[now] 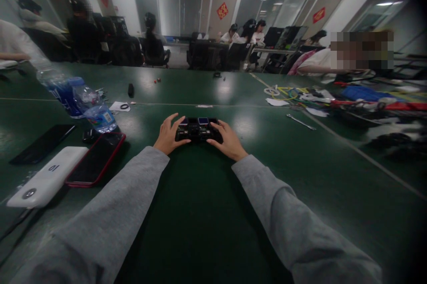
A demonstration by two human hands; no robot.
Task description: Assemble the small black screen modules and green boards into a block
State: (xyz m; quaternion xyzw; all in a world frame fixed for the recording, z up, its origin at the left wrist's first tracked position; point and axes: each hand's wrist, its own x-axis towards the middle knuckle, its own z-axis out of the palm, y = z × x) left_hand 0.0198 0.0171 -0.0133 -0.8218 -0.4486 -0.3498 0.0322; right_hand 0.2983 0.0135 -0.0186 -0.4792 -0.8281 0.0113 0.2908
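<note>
A black, box-like electronic device (pixel 198 131) with small screen-like panels along its far side lies on the green tabletop in front of me. My left hand (pixel 169 136) grips its left end, thumb at the near edge and fingers over the far side. At the opposite end my right hand (pixel 228 139) holds it in the same way. What kind of device it is, I cannot make out. The fingertips hide parts of both ends.
To the left are a red-edged phone (pixel 96 159), a white power bank (pixel 50 176) with a cable, a dark flat slab (pixel 43 144) and plastic bottles (pixel 95 106). On the right lie a wrench (pixel 300 122), cables (pixel 290 92) and a co-worker's arm (pixel 320 69).
</note>
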